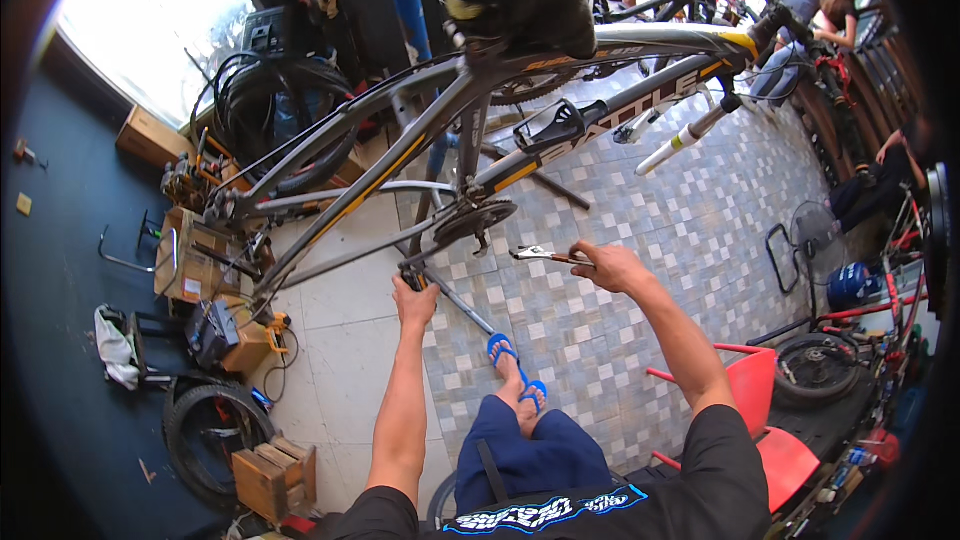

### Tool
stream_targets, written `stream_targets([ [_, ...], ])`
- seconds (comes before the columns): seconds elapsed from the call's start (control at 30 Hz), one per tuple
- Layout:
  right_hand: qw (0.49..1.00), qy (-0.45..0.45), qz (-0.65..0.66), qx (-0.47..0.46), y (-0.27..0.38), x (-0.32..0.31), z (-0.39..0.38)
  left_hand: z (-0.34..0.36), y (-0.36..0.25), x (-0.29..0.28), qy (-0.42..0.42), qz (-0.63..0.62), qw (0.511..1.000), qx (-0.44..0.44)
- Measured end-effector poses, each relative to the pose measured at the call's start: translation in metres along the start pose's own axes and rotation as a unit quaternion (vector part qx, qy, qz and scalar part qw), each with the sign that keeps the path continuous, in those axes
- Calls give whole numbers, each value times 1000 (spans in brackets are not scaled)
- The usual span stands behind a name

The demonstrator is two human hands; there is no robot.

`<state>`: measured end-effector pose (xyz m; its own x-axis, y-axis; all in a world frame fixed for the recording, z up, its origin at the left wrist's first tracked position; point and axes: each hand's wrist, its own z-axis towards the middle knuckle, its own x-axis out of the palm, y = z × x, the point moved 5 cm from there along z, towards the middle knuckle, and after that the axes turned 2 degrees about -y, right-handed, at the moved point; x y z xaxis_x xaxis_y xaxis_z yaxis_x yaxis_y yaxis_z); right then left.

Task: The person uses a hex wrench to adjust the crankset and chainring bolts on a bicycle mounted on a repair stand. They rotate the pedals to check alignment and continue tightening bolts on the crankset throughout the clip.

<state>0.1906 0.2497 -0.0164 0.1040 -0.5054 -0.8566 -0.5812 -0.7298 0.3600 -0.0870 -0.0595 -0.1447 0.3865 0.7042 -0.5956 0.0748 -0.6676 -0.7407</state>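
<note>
A grey bicycle frame (610,105) with orange and white markings hangs in front of me, without wheels. Its crankset with a dark chainring (476,224) sits at the bottom of the frame. Below and left of the chainring, my left hand (416,304) is closed around a small dark block-shaped part (411,271); its kind is partly hidden by my fingers. To the right, my right hand (612,268) grips the handle of a wrench (540,253). The wrench's silver head points left toward the chainring and is apart from it.
A blue work stand pole (409,15) rises behind the frame. Tires (285,105), cardboard boxes (185,260) and a wooden crate (270,480) line the left wall. On the right are a red chair (752,390) and a bicycle wheel (820,365). People (840,10) are beyond the bike.
</note>
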Motion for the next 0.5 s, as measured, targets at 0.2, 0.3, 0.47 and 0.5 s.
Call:
stream_targets([
  [0.2, 994, 13, -95, -52, 75, -78, -37, -34, -69, -29, 3, -21, 998, 54],
  [0.3, 991, 17, -117, -58, 117, -96, -29, -45, -79, -40, 6, -40, 998, 39],
  [0.47, 980, 18, -187, -65, 175, -100, -2, -52, -92, -38, 13, -55, 995, 77],
  [0.5, 978, 23, -198, -58, 183, -97, 3, -55, -92, -36, 15, -54, 995, 82],
])
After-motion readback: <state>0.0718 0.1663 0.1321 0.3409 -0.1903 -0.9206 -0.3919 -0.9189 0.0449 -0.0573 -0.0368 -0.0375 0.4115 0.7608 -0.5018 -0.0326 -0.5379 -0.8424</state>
